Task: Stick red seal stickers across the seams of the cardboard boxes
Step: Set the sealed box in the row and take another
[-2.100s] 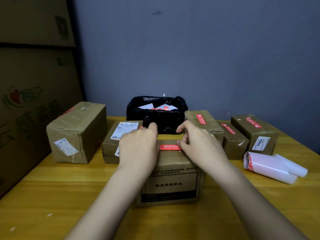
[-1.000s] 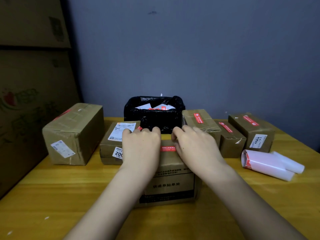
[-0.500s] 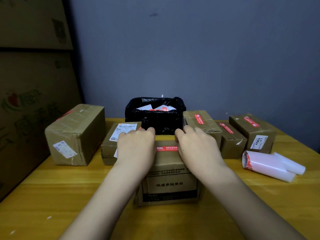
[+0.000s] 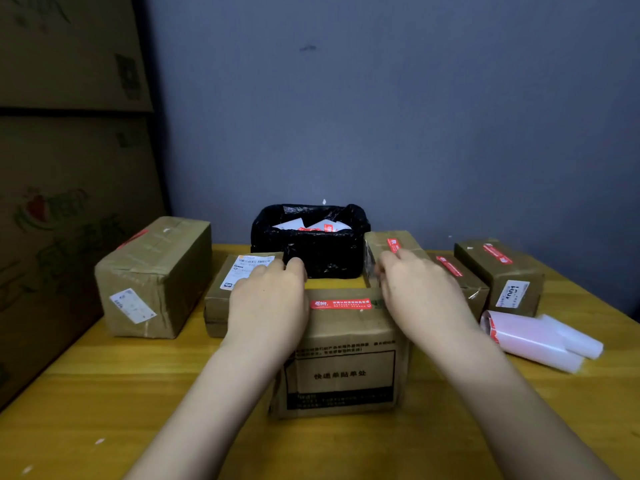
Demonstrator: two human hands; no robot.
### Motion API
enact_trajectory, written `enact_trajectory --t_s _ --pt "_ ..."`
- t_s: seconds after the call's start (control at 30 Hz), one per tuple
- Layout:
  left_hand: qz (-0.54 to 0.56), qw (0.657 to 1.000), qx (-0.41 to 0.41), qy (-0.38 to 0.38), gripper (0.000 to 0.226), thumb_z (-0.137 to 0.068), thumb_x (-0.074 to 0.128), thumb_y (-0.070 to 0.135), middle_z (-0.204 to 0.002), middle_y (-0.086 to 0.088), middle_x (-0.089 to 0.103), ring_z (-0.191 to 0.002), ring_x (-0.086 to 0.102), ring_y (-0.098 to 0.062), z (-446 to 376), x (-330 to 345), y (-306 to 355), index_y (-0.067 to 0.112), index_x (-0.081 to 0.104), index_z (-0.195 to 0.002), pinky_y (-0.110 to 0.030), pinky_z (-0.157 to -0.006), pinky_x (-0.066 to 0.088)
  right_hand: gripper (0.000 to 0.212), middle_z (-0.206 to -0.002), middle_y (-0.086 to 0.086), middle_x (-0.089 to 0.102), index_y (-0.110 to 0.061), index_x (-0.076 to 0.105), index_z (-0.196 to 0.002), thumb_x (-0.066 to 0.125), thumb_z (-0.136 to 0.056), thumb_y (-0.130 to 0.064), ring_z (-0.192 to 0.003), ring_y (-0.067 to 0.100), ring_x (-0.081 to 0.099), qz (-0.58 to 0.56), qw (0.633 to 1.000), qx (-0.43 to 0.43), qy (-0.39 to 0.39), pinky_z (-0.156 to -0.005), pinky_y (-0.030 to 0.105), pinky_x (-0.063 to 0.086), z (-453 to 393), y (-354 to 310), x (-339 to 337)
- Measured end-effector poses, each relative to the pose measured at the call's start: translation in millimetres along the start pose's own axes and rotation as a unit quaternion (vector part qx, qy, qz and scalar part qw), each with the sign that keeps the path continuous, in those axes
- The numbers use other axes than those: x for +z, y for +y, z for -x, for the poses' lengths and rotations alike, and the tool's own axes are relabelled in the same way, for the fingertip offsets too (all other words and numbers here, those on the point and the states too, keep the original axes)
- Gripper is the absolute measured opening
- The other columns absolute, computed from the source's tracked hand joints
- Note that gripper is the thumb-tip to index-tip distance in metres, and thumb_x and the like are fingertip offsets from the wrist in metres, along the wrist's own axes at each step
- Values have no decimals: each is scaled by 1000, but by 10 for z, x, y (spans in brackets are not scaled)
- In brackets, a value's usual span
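The red seal sticker (image 4: 341,304) lies flat across the top seam of the middle box (image 4: 341,355) on the tabletop (image 4: 104,393). Your left hand (image 4: 268,306) and right hand (image 4: 419,299) rest flat on the box, fingers loose, holding nothing. Rub the sticker ends down hard.

the near strip of the wooden table (image 4: 104,393) lies bare on both sides of the front box (image 4: 341,362). behind that box a black-lined bin (image 4: 311,251) blocks the way back. to its left a flat labelled box (image 4: 221,299) and a large taped box (image 4: 152,278) stand close together. to the right three sealed boxes (image 4: 498,268) crowd the rear, and a sticker roll (image 4: 533,336) lies just before them.
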State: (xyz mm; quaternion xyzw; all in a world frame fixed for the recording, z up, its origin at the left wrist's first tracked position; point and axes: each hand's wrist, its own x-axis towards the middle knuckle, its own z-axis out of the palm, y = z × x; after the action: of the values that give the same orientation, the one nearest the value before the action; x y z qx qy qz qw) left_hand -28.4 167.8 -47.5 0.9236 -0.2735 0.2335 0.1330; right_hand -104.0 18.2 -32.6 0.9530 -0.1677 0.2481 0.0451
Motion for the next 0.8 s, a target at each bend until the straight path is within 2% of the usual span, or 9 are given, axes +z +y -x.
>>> enact_trajectory --t_s 0.07,0.13,0.2,0.27,0.37,0.5,0.6,0.7,0.8 --pt "56 998 36 -11 43 -95 42 32 -132 2 44 -122 42 -18 60 -65 -21 27 37 -137 -33 -94 42 25 -122 -2 57 -22 52 -121 38 -101 -24 -112 20 53 -71 997 -12 -2 -82 32 41 27 84 -55" --pt "107 987 99 -73 71 -90 48 47 -148 4 24 -139 22 -14 138 -133 -22 26 15 -149 -31 -114 23 40 -141 -9 47 -26 42 -139 37 -100 -35 -131 11 39 -162 983 -64 -56 -105 30 31 126 102 -136" --pt "104 976 143 -131 97 -82 54 60 -157 8 2 -145 -1 -9 198 -157 8 23 -2 -152 -28 -119 2 57 -155 -15 24 -28 22 -150 35 -97 -46 -144 2 13 -169 968 -124 -136 -116 25 10 253 45 -146" --pt "71 970 161 -166 110 -76 58 62 -159 7 -12 -146 -13 -8 215 -96 48 20 -9 -152 -29 -119 -7 79 -160 -15 7 -26 9 -153 29 -84 -58 -145 -1 -5 -128 963 -152 -182 -118 24 -3 336 -21 -54" --pt "19 967 169 -192 115 -75 63 58 -160 0 -12 -147 -13 -15 203 50 131 15 -11 -152 -35 -120 -3 100 -162 -7 -2 -20 2 -154 33 -69 -59 -147 4 -10 -79 965 -155 -198 -120 30 -5 349 -65 91" --pt "-10 979 151 -139 94 -86 52 42 -160 -4 1 -148 1 -18 240 245 238 10 -9 -151 -34 -121 4 94 -162 -1 1 -16 3 -154 50 -81 -50 -149 10 -3 -61 976 -137 -156 -119 27 -5 355 -114 194" --pt "-18 982 140 -125 86 -90 46 35 -160 -6 -1 -148 1 -18 274 316 278 10 -9 -151 -34 -121 1 89 -162 1 2 -15 3 -154 50 -85 -43 -149 12 -1 -59 979 -127 -146 -117 26 -6 382 -152 234" --pt "-25 981 129 -142 88 -88 49 39 -160 -7 -3 -148 1 -20 261 285 259 10 -6 -151 -33 -120 0 87 -162 2 3 -15 5 -154 48 -86 -48 -149 12 0 -50 981 -109 -151 -118 27 -4 381 -153 234" --pt "-13 986 98 -136 96 -83 52 53 -160 -5 0 -148 2 -20 257 268 163 12 -2 -152 -33 -121 2 90 -162 3 3 -15 6 -154 45 -86 -59 -149 14 2 -36 985 -72 -154 -121 34 2 369 -140 225"
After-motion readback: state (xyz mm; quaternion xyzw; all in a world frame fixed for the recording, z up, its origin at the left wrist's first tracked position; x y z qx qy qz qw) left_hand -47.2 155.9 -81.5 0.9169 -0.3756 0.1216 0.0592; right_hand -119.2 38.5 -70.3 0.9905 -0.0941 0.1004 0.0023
